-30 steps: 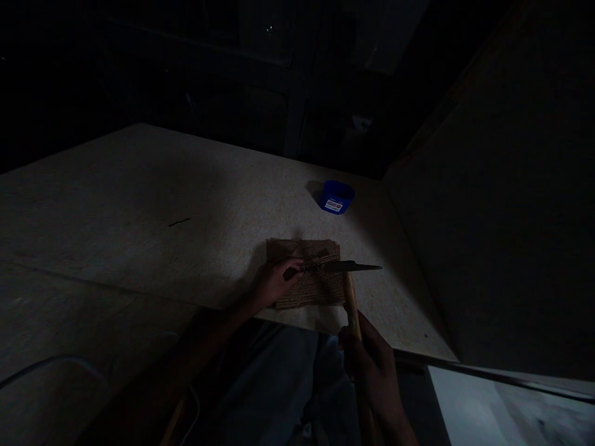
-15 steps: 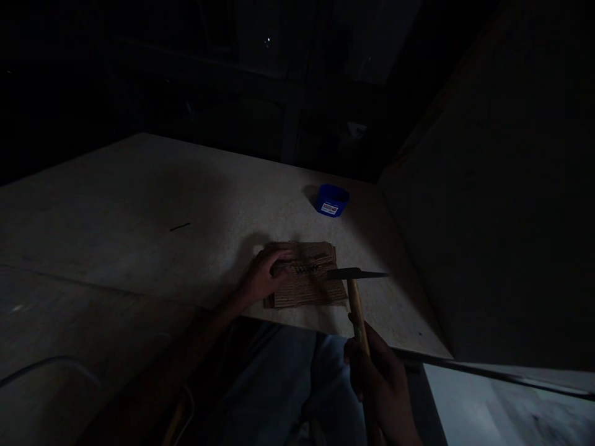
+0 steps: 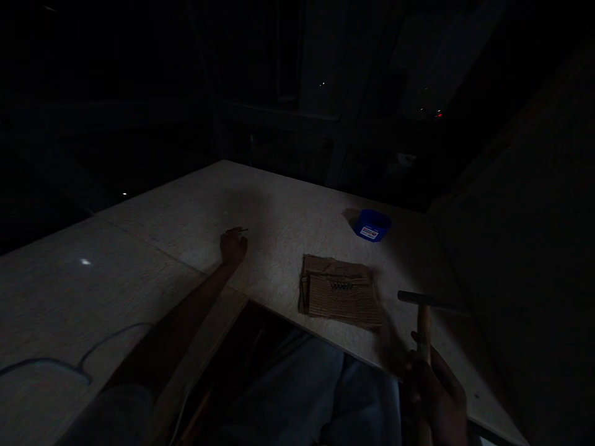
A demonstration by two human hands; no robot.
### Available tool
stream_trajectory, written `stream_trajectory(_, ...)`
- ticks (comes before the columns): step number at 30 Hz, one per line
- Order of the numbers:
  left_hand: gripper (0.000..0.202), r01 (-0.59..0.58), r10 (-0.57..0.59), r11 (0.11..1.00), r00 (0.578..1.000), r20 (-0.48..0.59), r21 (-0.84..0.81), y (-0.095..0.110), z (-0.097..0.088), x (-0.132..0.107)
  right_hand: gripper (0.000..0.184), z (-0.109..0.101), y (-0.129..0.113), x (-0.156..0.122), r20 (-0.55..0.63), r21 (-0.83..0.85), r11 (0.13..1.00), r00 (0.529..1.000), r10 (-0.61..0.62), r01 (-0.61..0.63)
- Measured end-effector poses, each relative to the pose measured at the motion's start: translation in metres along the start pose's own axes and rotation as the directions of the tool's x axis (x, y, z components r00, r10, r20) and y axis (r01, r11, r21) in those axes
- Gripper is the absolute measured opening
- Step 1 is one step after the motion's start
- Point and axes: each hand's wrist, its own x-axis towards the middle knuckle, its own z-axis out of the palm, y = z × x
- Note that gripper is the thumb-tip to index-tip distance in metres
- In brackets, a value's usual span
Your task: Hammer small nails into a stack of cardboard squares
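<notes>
My left hand [image 3: 233,246] is on the pale table, its fingers closed on a short, thin dark rod [image 3: 244,230], one end of which sticks out past the fingertips. In my right hand [image 3: 437,387] is a hammer [image 3: 424,319], gripped by its wooden handle, with its long narrow head raised near the table's front edge. Between the hands lies a stack of corrugated cardboard [image 3: 344,305]. A dark zigzag piece [image 3: 341,285], like bent wire, rests on top of the cardboard, with neither hand touching it.
Behind the cardboard stands a blue plastic container [image 3: 372,225] with a white label. A cable [image 3: 51,362] curves over the table at the lower left. A dark upright panel [image 3: 525,235] borders the right side. The light is very dim.
My left hand has left the cardboard and moved left to the thin rod, taking hold of it. My right hand still holds the hammer. The view has swung left.
</notes>
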Motion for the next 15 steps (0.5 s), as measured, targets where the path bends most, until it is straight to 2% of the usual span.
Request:
stream_trajectory(3,0.045,0.011,-0.017,0.994,0.998,0.053,0.105,-0.021,-0.006,0.016,0.072,-0.005,0.014,0.014,-0.014,-0.016,1.0,1.0,-0.014,0.014)
stream_trajectory(6,0.042,0.007,-0.02,0.99,0.995,0.094,0.139,-0.031,-0.006,0.027,0.071,-0.01,0.023,0.023,-0.02,-0.023,1.0,1.0,-0.018,0.017)
stream_trajectory(12,0.039,0.069,-0.087,0.982,0.992,0.095,0.176,-0.032,0.001,0.043,0.075,-0.011,0.027,0.03,0.0,-0.035,0.999,1.0,-0.014,0.014)
stream_trajectory(15,0.037,0.089,-0.103,0.984,0.991,0.084,0.155,-0.032,-0.003,0.044,0.082,-0.01,0.027,0.032,0.034,-0.044,0.999,0.999,0.014,-0.012)
